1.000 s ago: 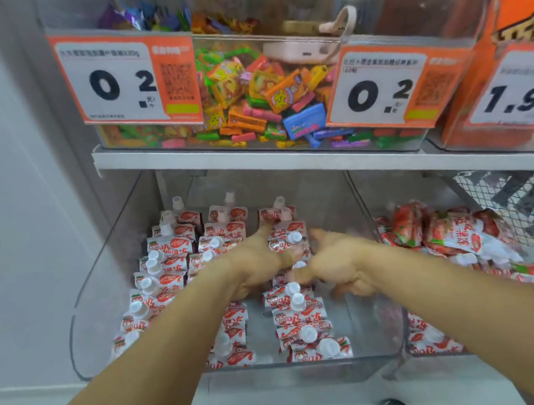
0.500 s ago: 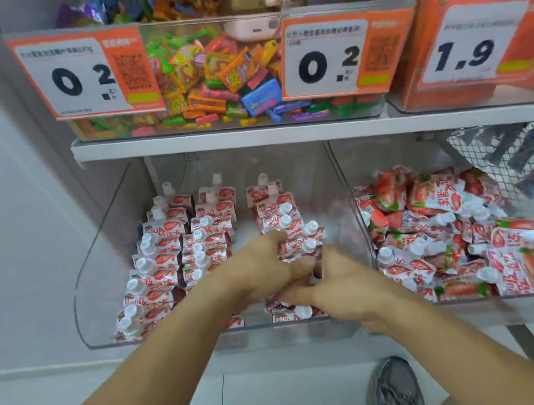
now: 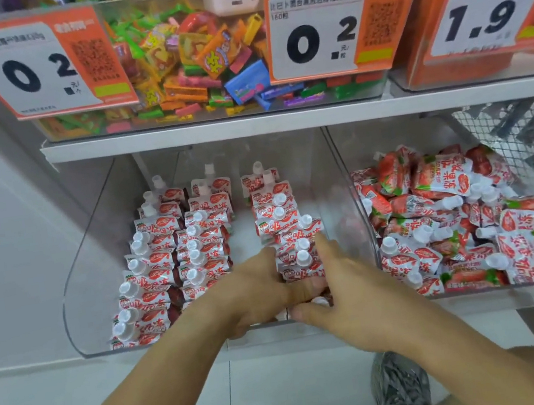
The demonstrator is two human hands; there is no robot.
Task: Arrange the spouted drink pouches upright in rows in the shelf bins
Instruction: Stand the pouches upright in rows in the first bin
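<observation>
Both hands | left hand [image 3: 258, 290], right hand [image 3: 337, 289] seemingly pinching glossy white-capped pouches [image 3: 296, 260]; clear plastic bin [image 3: 94, 262]

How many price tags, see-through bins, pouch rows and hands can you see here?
Orange price tags: 3, namely left 0.2 tag, middle 0.2 tag, 1.9 tag
Clear bins on the lower shelf: 2, namely left bin, right bin
Upright pouch rows in the left bin: 3
Hands: 2, namely left hand, right hand
Total: 10
</observation>
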